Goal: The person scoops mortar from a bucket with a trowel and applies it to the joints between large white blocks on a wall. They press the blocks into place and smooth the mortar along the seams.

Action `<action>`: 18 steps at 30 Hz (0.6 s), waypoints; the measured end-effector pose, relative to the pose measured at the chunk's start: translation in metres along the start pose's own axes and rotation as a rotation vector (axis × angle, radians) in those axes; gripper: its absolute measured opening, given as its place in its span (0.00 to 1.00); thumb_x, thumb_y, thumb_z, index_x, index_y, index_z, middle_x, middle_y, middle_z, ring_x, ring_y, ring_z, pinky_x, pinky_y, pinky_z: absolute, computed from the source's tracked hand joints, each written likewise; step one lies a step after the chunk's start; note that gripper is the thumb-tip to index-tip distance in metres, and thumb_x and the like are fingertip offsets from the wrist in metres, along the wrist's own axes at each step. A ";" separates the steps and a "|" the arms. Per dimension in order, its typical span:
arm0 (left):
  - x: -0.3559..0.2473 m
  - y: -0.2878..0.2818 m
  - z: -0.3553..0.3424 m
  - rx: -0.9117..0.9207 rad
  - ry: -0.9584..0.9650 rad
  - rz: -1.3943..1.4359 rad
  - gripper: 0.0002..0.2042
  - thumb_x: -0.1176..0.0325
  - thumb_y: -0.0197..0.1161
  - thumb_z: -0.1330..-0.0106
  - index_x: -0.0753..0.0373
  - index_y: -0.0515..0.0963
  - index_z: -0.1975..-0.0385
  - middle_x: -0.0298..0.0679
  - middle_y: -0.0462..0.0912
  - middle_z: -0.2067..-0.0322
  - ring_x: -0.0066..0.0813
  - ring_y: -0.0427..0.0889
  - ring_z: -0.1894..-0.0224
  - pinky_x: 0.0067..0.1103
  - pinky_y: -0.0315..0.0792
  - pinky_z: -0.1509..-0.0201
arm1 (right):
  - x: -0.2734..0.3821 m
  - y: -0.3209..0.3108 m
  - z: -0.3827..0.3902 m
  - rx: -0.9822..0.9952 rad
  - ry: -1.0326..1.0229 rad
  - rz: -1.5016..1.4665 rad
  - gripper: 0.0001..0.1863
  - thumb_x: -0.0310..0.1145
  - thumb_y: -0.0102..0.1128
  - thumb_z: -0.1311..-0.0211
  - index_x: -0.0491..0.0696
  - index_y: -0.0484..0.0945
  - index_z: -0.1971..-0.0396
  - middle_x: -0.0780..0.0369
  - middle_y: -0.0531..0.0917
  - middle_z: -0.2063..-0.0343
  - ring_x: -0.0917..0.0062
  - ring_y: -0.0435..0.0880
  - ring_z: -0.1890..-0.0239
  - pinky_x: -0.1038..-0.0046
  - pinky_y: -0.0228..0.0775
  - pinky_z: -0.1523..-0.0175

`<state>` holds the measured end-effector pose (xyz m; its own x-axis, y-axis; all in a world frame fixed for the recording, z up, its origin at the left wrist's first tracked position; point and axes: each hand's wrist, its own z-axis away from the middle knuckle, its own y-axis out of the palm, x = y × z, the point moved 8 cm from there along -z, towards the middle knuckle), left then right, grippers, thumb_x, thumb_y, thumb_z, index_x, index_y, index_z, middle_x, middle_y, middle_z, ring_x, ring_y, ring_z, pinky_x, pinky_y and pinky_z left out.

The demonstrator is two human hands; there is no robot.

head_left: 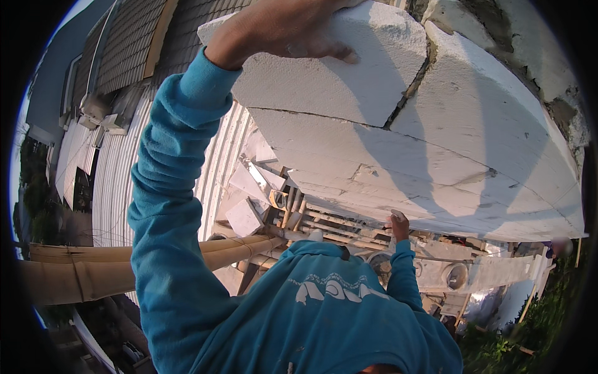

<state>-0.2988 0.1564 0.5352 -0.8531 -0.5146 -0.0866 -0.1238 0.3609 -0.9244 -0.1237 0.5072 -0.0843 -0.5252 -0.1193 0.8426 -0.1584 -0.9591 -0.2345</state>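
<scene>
My left hand reaches up over the upper edge of a white building block, at the end of the top course of a block wall. Its thumb lies against the block's face, and the other fingers go over the top, partly cut off by the picture's edge. A dark, open joint parts this block from the neighbouring white block. Low beside the wall's lower part is my right hand, small in view. Its fingers are curled closed, and what they may hold is too small to make out.
Bamboo poles run across at the left, with more scaffold poles below me. Broken white blocks lie on the lower level, near a round bucket on a plank. Corrugated metal roofing and tiled roofs stretch to the left.
</scene>
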 end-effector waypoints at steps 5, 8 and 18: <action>-0.003 -0.004 0.001 0.103 -0.154 0.057 0.35 0.60 0.73 0.45 0.71 0.67 0.40 0.59 0.77 0.53 0.52 0.78 0.50 0.36 0.72 0.45 | 0.009 -0.008 -0.010 -0.023 0.034 -0.105 0.21 0.32 0.50 0.32 0.45 0.73 0.41 0.54 0.85 0.59 0.74 0.84 0.74 0.73 0.79 0.73; 0.000 -0.008 0.014 0.000 -0.131 -0.072 0.35 0.60 0.74 0.45 0.71 0.67 0.40 0.57 0.77 0.50 0.48 0.78 0.47 0.35 0.71 0.41 | 0.038 0.017 -0.017 0.041 0.011 -0.081 0.20 0.32 0.49 0.33 0.44 0.73 0.42 0.55 0.84 0.60 0.76 0.83 0.74 0.75 0.78 0.74; 0.005 -0.031 0.024 -0.474 -0.077 -0.193 0.44 0.40 0.74 0.51 0.66 0.72 0.40 0.56 0.82 0.53 0.51 0.82 0.48 0.39 0.79 0.45 | 0.101 0.031 -0.032 0.107 -0.087 -0.003 0.21 0.33 0.51 0.32 0.43 0.71 0.40 0.56 0.82 0.60 0.75 0.82 0.72 0.75 0.77 0.72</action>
<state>-0.2871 0.1236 0.5540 -0.7545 -0.6558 0.0254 -0.5064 0.5572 -0.6581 -0.2081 0.4735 -0.0219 -0.4492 -0.1335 0.8834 -0.0678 -0.9808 -0.1827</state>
